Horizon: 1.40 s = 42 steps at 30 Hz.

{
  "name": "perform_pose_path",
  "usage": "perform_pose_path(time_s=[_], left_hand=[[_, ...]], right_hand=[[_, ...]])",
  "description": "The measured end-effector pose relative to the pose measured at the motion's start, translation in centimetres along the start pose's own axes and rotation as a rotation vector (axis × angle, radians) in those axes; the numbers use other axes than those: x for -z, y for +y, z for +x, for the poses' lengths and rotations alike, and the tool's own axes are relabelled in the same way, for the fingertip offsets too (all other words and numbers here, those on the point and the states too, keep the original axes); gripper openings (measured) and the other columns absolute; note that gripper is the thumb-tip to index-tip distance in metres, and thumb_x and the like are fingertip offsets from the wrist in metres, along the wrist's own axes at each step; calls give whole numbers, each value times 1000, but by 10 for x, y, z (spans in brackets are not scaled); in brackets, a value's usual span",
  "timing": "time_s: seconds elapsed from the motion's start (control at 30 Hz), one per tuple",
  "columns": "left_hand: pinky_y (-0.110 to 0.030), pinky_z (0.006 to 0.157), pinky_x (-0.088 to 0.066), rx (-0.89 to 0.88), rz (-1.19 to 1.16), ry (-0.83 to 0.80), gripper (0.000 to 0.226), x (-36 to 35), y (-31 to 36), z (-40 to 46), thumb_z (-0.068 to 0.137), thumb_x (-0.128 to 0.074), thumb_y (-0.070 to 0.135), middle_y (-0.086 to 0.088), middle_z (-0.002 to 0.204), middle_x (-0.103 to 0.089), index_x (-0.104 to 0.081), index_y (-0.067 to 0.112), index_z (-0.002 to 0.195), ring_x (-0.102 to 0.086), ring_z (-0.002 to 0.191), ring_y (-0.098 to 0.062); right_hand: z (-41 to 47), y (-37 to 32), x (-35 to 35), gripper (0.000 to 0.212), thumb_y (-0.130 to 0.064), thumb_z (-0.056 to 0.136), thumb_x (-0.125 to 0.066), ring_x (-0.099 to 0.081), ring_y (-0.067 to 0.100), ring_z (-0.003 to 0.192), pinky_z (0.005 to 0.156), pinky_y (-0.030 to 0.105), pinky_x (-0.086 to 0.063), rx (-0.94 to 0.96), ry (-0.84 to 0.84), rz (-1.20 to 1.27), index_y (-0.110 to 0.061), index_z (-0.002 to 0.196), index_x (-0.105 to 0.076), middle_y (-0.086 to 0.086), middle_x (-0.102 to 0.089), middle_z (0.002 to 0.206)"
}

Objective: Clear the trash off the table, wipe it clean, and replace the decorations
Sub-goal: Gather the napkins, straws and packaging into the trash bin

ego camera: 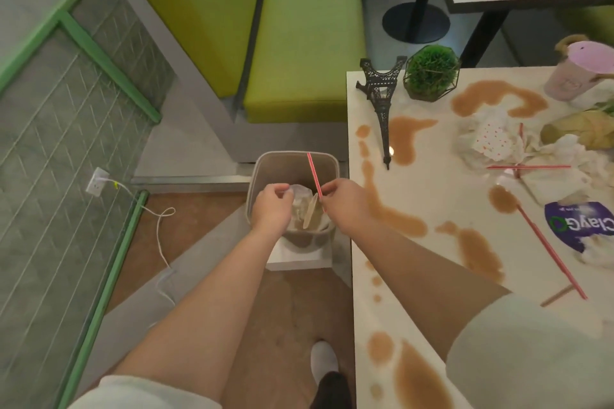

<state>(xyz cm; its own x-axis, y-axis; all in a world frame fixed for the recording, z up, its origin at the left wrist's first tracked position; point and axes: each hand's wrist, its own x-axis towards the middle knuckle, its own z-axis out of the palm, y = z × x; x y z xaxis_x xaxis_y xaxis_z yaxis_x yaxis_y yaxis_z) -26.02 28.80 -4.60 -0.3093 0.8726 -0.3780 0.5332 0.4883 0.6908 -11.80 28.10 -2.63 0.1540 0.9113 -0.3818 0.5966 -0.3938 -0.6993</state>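
Both hands are held out over a grey waste bin standing on the floor just off the table's left edge. The right hand pinches a red-and-white striped straw between thumb and fingertips; the straw rises up and away from that hand, tilted, above the bin's opening. The left hand is curled closed around a piece of clear crumpled plastic right beside the right hand, the two nearly touching. Below the hands, inside the bin, lie pale crumpled wrappers and a flat wooden stick.

To the right of the right hand runs the white table, streaked with brown spilled liquid in pools and drops along its near edge. Beyond the right hand, a dark Eiffel Tower model lies tipped over in the spill, and just past it a small green plant in a wire-frame holder stands at the table's far corner. Farther right are crumpled tissues, a pink lidded cup, more striped straws, a wooden stirrer and a purple wrapper.

Ahead of the hands, past the bin, is a green cushioned bench seat.
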Motion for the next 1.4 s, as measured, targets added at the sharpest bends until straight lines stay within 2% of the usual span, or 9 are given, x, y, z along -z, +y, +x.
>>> perform_pose_path(time_s=[0.17,0.23,0.37,0.67,0.77,0.87,1.0,1.3,1.4], left_hand=[[-27,81,-43,-50,-7,-62,25,-5,6,-7,98,-50,30,7,115,-62,-60,23,120,-56,98,-12],[-27,78,-42,-64,-2,-79,24,-10,9,-9,98,-50,31,8,111,-62,-60,24,118,-55,94,-11],[-37,90,-51,-88,41,-122,13,-27,22,-23,95,-51,39,9,109,-66,-61,35,101,-59,99,-16],[-30,74,-47,-222,91,-296,22,-100,77,-82,96,-49,44,6,102,-65,-60,27,105,-59,90,-14],[-31,80,-48,-243,79,-353,25,-131,92,-104,96,-50,42,7,104,-65,-62,24,108,-60,92,-13],[-29,78,-46,-274,108,-400,23,-162,101,-129,96,-50,41,8,102,-66,-62,23,106,-60,93,-14],[-24,70,-42,-289,131,-454,21,-200,111,-163,96,-51,37,10,100,-65,-63,23,106,-60,89,-11],[-33,82,-54,-314,164,-532,12,-253,109,-195,88,-65,39,10,93,-65,-65,28,93,-63,87,-11],[-30,77,-53,-334,220,-554,15,-267,110,-207,83,-70,42,11,89,-63,-64,29,90,-62,85,-10]], right_hand=[[-8,3,0,28,-14,97,-52,-62,22,106,86,28,-49,-14,-124,-56,-12,121,-67,6,-67,120],[-15,11,8,29,-13,97,-51,-61,19,101,79,24,-47,-17,-72,20,-16,121,-67,2,-66,117],[-29,36,34,18,-22,96,-54,-55,14,84,60,20,-40,-65,79,154,-18,107,-67,-3,-63,99],[-59,114,118,12,-31,88,-57,-58,13,66,44,22,-41,-241,255,257,-22,90,-65,-7,-63,87],[-68,144,143,14,-32,87,-62,-59,11,70,47,23,-41,-251,306,255,-19,91,-66,-6,-65,89],[-76,175,166,15,-33,88,-64,-62,14,79,62,27,-45,-272,357,217,-18,91,-67,-3,-67,92],[-85,222,198,12,-28,92,-60,-59,16,69,55,26,-44,-329,395,112,-18,94,-67,-2,-67,93],[-94,286,232,18,-13,87,-65,-63,22,88,63,28,-47,-401,384,-25,-18,104,-67,3,-64,107],[-95,298,238,18,-11,89,-65,-61,19,88,65,26,-44,-376,362,-28,-17,106,-65,4,-66,104]])
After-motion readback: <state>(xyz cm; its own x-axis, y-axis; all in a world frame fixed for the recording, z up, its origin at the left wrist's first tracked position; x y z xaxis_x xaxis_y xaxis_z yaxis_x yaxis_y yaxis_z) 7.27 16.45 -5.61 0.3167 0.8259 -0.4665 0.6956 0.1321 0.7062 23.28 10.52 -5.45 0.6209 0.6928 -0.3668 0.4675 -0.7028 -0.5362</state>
